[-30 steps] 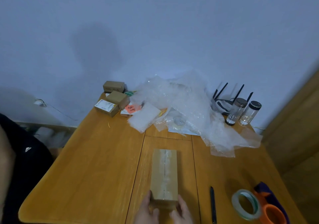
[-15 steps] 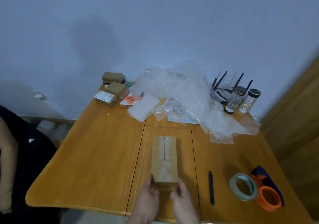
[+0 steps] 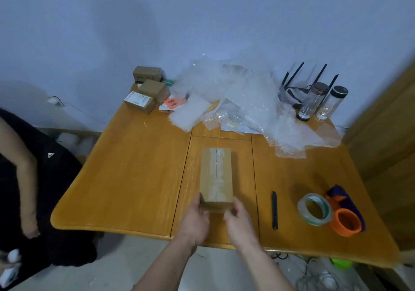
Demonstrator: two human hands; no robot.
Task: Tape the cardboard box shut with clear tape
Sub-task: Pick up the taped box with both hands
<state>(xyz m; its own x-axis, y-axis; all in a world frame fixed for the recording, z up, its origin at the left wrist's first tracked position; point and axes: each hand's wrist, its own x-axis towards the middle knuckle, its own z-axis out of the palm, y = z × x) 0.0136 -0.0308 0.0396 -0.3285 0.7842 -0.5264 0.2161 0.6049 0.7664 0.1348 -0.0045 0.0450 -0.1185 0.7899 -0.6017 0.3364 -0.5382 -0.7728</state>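
Tape already runs along the cardboard box (image 3: 216, 174) seam — left hand (image 3: 195, 220) and right hand (image 3: 238, 222) grip its near end, probably pressing it down.

Left hand (image 3: 195, 221) and right hand (image 3: 239, 224) of the wearer, both bare: no glove, ring, watch or band shows on either. Behind each hand a forearm runs back toward the lower edge of the view, uncovered along its whole visible length, with no sleeve or cuff in sight. The fingers are short-nailed so far as can be told; finer detail of the nails is too small to make out.
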